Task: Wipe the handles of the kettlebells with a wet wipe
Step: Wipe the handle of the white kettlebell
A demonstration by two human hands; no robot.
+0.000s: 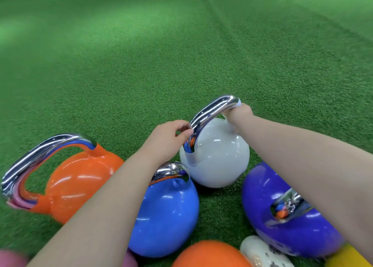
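Observation:
A white kettlebell [218, 157] stands on the green turf with its chrome handle [212, 109] arching above it. My left hand [167, 139] pinches the near left leg of that handle. My right hand [240, 113] grips the far right end of the handle, with a bit of white wet wipe [238, 103] showing under the fingers. Around it stand an orange kettlebell [80, 184], a blue kettlebell [167, 214] partly under my left forearm, and a purple kettlebell [282, 212] partly under my right forearm.
Green turf [181, 44] stretches far ahead. At the bottom edge lie another orange ball shape [210, 254], a pink object [10, 258], a yellow object [347, 256] and a white clog shoe [262, 252].

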